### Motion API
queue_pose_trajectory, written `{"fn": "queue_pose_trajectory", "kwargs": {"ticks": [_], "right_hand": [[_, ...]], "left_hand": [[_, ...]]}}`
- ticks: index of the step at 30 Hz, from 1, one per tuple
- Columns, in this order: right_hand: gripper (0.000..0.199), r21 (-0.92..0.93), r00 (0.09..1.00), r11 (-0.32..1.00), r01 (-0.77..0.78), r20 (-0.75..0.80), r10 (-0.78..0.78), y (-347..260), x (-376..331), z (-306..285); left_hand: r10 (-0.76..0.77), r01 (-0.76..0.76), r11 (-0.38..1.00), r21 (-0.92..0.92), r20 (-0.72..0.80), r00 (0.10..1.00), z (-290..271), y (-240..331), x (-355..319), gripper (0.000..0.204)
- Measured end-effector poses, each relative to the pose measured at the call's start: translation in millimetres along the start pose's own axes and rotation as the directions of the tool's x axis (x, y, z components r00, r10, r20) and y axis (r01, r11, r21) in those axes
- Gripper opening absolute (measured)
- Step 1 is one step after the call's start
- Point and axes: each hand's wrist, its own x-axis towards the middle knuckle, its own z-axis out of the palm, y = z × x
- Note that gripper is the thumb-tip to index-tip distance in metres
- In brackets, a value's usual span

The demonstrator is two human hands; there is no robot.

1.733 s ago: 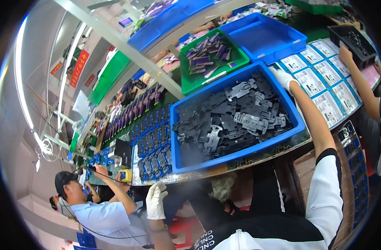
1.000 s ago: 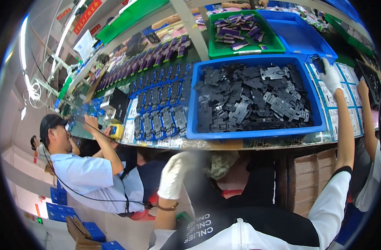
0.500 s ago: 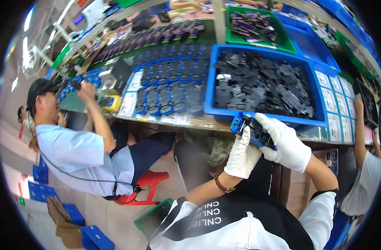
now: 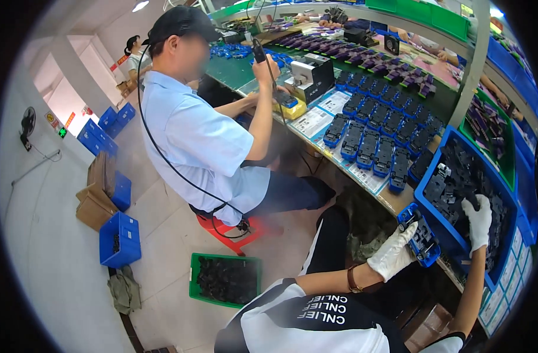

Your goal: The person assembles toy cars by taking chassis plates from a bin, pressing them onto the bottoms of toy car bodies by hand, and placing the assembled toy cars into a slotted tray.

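My left hand (image 4: 392,254), in a white glove, is closed around a blue toy-car body (image 4: 426,242) with black wheels and dark parts on it, just off the table's near edge. My right hand (image 4: 479,222), also gloved in white, reaches into a blue bin (image 4: 420,189) heaped with black plastic parts (image 4: 457,176). Its thumb and fingers are apart over the heap; whether any part is between them is hard to make out. Rows of blue-and-black car bodies (image 4: 367,147) stand on the table left of the bin.
A co-worker (image 4: 192,129) in a light blue shirt sits on a red stool (image 4: 226,232) to my left, holding a corded tool (image 4: 259,53) near a yellow fixture (image 4: 291,109). A green crate (image 4: 195,288) of black parts rests on the floor. A metal post (image 4: 476,65) rises beyond the bin.
My view has swung left. The right hand has left the toy-car body and moved into the bin of black parts; my left hand still holds the body.
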Motion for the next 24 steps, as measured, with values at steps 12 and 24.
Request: {"fn": "queue_pose_trajectory", "kwargs": {"ticks": [12, 24], "right_hand": [[0.059, -0.460, 0.974, 0.865, 0.199, 0.188, -0.124, 36.9, -27.2, -28.1], [0.043, -0.462, 0.984, 0.881, 0.103, 0.178, -0.021, 18.4, -43.6, -57.6]], "left_hand": [[-0.022, 0.026, 0.998, -0.053, 0.088, 0.996, -6.7, 10.8, -8.4, 0.031], [0.008, -0.006, 0.999, 0.037, -0.043, 0.999, 10.7, 25.8, -11.6, 0.043]]}}
